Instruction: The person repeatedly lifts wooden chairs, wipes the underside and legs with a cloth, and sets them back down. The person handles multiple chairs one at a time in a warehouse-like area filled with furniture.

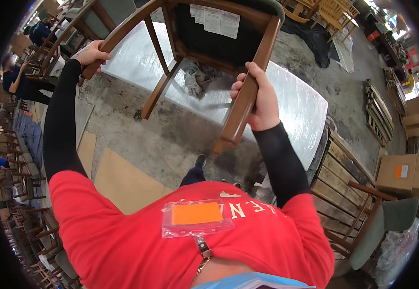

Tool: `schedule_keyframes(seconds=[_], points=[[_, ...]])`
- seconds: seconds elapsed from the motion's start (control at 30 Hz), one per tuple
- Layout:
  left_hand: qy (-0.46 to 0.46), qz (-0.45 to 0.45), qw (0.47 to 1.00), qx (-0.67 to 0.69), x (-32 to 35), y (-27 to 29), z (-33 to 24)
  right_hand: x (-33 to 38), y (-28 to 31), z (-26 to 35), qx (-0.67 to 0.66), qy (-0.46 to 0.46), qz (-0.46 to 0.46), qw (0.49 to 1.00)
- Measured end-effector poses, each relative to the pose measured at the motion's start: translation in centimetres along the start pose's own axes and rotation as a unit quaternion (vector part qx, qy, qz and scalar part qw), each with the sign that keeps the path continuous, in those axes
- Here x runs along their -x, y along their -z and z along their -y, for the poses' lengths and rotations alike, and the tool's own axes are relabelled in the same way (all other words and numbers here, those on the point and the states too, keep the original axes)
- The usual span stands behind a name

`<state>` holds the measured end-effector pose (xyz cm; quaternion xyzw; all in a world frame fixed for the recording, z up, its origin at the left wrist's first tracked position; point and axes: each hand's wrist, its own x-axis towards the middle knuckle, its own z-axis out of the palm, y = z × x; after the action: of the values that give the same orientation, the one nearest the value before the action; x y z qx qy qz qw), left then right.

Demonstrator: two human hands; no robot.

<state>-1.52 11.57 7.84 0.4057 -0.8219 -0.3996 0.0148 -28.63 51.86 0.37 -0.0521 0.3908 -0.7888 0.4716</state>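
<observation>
Two hands, left (90, 53) and right (260, 98), grip one upturned wooden chair (204, 43).

Brown wooden chair (248, 91), dark green seat underside.

chair frame (248, 103): glossy varnished brown wood
seat underside (219, 45): matt black cloth
tabletop (296, 103): shiny plastic wrap
floor (171, 139): rough concrete

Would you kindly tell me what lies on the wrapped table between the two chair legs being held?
In the head view, a crumpled grey rag lies on the table between the legs held by the left hand and right hand.
</observation>
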Motion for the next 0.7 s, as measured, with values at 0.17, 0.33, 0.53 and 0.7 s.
schedule_keyframes(seconds=[0.17, 0.33, 0.53, 0.7], points=[[-0.018, -0.020, 0.999, 0.025, 3.2, -3.9, -3.0, 1.5, 3.7, 4.3, -0.014, -0.040, 0.008, 0.999], [-0.021, -0.001, 0.998, 0.056, 8.2, -10.9, -7.1, 7.5, 9.6, 9.6, -0.007, -0.058, 0.008, 0.998], [-0.034, 0.029, 0.998, 0.040, 12.2, -20.4, -14.6, 15.8, 19.2, 15.8, -0.012, -0.047, 0.009, 0.999], [-0.064, 0.049, 0.995, 0.061, 15.0, -28.1, -19.4, 22.1, 25.8, 19.9, -0.055, -0.049, 0.004, 0.997]])
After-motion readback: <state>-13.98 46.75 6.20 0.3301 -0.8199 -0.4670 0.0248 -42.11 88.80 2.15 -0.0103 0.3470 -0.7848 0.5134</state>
